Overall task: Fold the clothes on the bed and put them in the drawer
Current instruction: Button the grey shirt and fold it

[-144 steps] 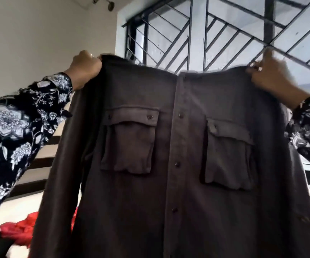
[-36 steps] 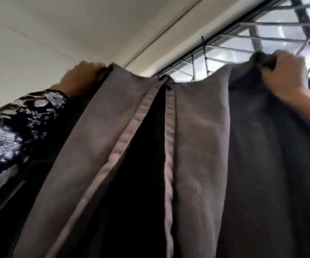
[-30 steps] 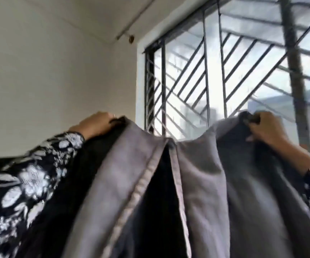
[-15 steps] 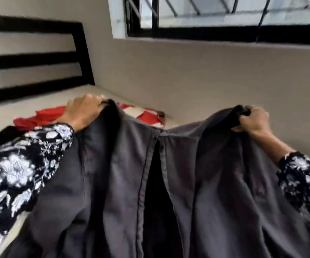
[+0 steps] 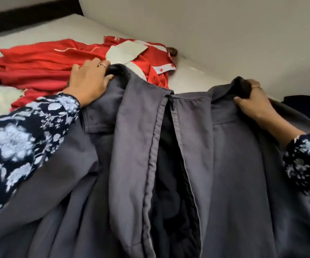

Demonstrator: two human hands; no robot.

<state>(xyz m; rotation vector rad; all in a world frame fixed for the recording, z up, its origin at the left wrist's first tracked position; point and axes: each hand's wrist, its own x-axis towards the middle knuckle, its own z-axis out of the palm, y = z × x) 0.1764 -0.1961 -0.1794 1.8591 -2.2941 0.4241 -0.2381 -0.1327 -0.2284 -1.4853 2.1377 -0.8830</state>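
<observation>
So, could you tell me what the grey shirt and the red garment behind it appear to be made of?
Grey shirt: seemingly a thick woven cotton, matte finish; it drapes in heavy folds with stitched plackets. Red garment: looks like a thinner, smoother fabric with white trim, possibly a cotton or polyester blend; blur leaves it open.

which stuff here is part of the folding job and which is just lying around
Part of the job:
- grey button-front cotton shirt, held at its shoulders by left hand and right hand
- red and white garment, lying crumpled on the white bed, not yet folded

Just lying about:
- dark bed frame
- plain wall
</observation>
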